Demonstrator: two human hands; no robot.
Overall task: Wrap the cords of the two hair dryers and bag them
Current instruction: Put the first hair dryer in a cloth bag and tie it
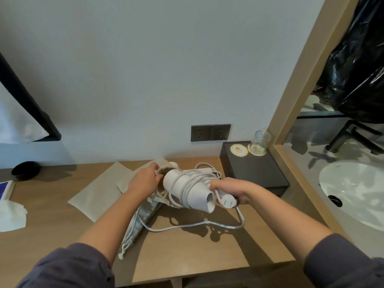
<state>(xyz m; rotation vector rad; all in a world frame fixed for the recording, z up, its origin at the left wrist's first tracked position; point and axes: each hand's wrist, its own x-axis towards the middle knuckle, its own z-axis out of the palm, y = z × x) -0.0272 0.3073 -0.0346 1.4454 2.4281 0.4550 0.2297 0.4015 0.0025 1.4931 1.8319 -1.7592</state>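
A white hair dryer [187,190] is held above the wooden desk [187,250], its white cord [197,224] looped several times round the barrel, with a loose length trailing on the desk. My right hand [230,189] grips the dryer's handle and the plug [228,201]. My left hand [145,179] holds the open mouth of a beige drawstring bag [137,223] against the dryer's rear end. Part of a second white dryer [173,164] shows behind my left hand, mostly hidden. A flat beige bag [99,194] lies underneath.
A black box [255,171] with two coasters and a glass [260,142] stands at the back right. Wall sockets [210,133] sit above the desk. White tissue [11,215] lies at the left edge, and a sink [353,190] is to the right.
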